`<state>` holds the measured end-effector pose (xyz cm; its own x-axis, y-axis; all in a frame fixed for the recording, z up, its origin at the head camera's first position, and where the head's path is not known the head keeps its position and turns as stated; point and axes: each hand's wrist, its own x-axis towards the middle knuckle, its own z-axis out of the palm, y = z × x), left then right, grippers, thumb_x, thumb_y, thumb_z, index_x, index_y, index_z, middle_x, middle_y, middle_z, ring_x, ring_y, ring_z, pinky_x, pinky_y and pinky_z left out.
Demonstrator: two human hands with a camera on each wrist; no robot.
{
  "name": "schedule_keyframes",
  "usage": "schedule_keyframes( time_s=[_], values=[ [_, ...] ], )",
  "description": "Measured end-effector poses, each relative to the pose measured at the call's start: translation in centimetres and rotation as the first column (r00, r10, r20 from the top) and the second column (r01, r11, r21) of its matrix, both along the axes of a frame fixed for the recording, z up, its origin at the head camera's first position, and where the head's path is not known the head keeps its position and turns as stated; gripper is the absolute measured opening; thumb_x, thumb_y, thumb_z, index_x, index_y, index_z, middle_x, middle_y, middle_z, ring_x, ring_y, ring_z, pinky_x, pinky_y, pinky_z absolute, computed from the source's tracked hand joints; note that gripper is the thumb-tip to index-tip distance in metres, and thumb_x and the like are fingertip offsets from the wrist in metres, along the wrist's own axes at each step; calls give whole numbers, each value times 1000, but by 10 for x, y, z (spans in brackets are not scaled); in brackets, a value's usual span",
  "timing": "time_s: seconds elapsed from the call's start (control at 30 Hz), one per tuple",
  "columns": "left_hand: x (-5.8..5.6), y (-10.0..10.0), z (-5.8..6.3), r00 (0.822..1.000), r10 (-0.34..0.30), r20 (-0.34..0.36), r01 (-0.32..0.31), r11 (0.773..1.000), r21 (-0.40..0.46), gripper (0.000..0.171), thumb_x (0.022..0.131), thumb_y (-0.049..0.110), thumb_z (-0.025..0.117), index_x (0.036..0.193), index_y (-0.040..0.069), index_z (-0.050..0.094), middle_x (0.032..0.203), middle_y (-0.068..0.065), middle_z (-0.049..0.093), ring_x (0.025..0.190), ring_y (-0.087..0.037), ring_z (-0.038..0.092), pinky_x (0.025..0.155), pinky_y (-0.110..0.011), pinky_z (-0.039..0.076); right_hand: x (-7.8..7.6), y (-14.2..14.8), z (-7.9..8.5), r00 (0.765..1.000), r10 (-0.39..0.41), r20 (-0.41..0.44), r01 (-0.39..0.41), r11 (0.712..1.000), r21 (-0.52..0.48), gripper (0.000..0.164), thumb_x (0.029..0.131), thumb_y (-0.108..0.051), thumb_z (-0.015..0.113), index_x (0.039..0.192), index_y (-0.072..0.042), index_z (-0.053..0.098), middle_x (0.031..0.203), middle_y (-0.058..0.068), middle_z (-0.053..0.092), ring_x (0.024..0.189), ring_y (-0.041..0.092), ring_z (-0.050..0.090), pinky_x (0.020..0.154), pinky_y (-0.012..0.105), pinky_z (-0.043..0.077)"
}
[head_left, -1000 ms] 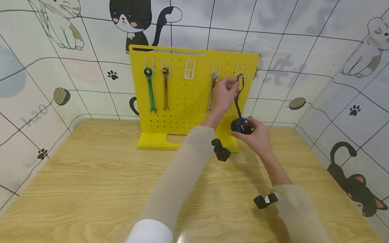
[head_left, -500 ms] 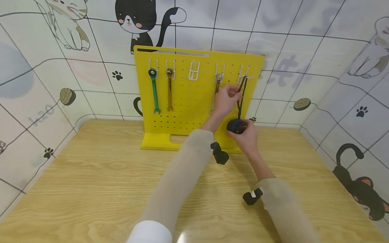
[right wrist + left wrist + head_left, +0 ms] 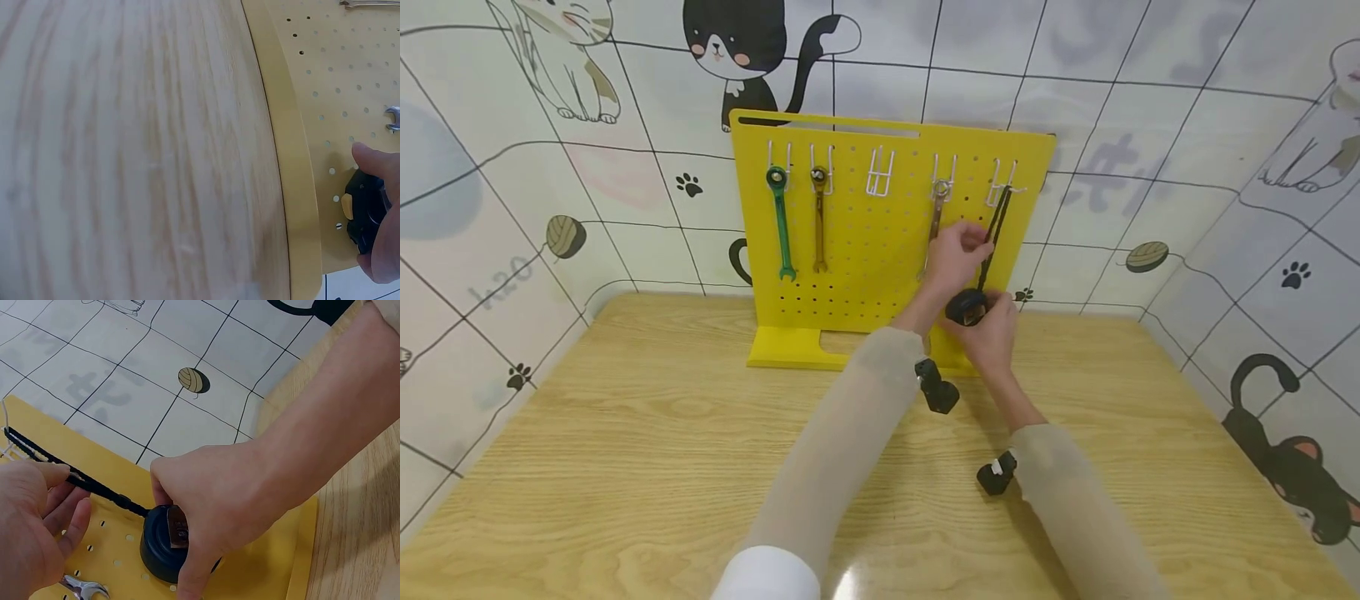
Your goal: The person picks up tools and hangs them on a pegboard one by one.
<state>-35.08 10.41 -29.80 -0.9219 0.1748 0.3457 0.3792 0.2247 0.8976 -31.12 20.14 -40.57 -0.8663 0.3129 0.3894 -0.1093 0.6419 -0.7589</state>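
A black tape measure (image 3: 966,307) hangs at the lower right of the yellow pegboard (image 3: 865,237), its looped wrist strap (image 3: 996,229) over the rightmost hook. My right hand (image 3: 991,337) grips the round case; in the left wrist view the fingers straddle it beside the metal belt clip (image 3: 179,526). Higher up, my left hand (image 3: 953,257) pinches the strap between thumb and fingers, as the left wrist view shows. In the right wrist view a yellow button shows on the tape measure (image 3: 359,212), with part of my right hand (image 3: 384,206) around it.
A green wrench (image 3: 782,225), a bronze-coloured wrench (image 3: 819,221) and a silver wrench (image 3: 936,218) hang on other hooks. One white wire hook (image 3: 880,173) in the middle bears nothing. The board stands on a wooden table (image 3: 700,467) against a cat-patterned wall.
The right hand has moved left with the tape measure, nearer the pegboard. The strap, loose and curved before, now runs straight from the hook. The left hand has slid down a little.
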Motion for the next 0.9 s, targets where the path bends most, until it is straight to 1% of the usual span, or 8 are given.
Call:
schedule_keyframes(
  time_s=[0.13,0.3,0.43,0.53,0.63,0.7,0.9],
  values=[
    [0,-1,-3,1000,2,3,-2,1000,19,14,99,12,67,109,3,70,103,-6,71,95,-16,66,79,-18,53,0,-2,-1,1000,3,10,-3,1000,1,84,75,-27,92,133,3,40,128,24,42,118,37,46,102,46,43],
    [1,-4,-6,1000,-14,23,12,998,54,15,99,11,67,111,3,71,104,-6,71,95,-16,66,80,-20,53,0,-4,-1,999,-11,34,10,999,37,84,75,-29,92,134,1,40,128,24,44,118,37,44,103,46,42],
    [0,-5,-9,999,-30,12,29,997,75,16,99,10,66,111,1,71,105,-8,71,97,-18,67,81,-22,53,-2,-3,1,999,-27,37,25,998,52,81,76,-31,91,133,0,43,126,23,45,117,37,43,101,47,41],
    [0,-6,-11,999,-50,16,48,996,75,19,100,11,65,115,1,71,109,-8,71,101,-18,66,84,-22,53,-3,-1,2,999,-29,25,27,998,53,79,76,-32,91,131,0,45,125,23,46,116,37,43,100,48,41],
    [3,-7,-12,997,-66,31,63,996,69,22,100,12,64,119,2,70,113,-7,71,105,-18,65,87,-23,53,-3,2,1,1000,-20,12,20,999,47,76,77,-32,90,130,0,47,125,23,47,117,38,42,99,48,40],
    [4,-8,-14,997,-77,29,74,995,70,23,100,11,64,121,2,69,115,-8,71,107,-19,65,89,-24,53,-3,4,1,1000,-14,0,14,999,47,73,79,-33,88,129,1,47,124,23,47,117,38,42,99,49,39],
    [11,-10,-20,995,-100,26,98,991,91,25,102,9,60,124,1,67,119,-10,68,110,-22,64,90,-26,53,-4,9,3,996,15,-92,-13,1000,21,56,86,-28,78,123,6,51,120,24,50,113,39,45,97,51,39]
  ],
)
